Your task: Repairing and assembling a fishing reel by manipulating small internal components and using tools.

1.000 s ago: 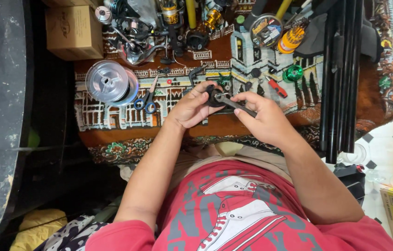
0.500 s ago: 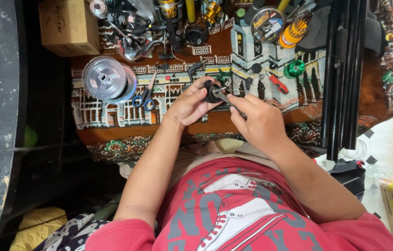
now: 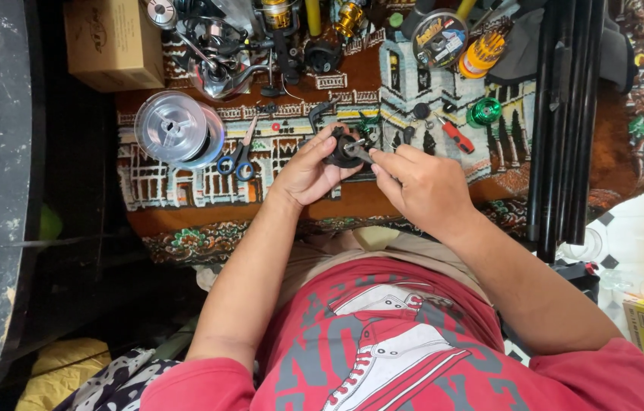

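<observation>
**Small black part held over a crowded bench**

Patterned cloth (image 3: 185,194) covers the bench. Above it, the left hand (image 3: 308,169) closes around a small black reel part (image 3: 343,150), while the right hand (image 3: 422,186) pinches a thin tool against it. Blue-handled scissors (image 3: 237,156) and a clear line spool (image 3: 176,129) lie to the left; a red-handled screwdriver (image 3: 455,137) lies nearby.

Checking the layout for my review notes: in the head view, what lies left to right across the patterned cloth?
Clear line spool → blue-handled scissors → left hand holding black reel part → right hand → red-handled tool → green spool → black rods.
</observation>
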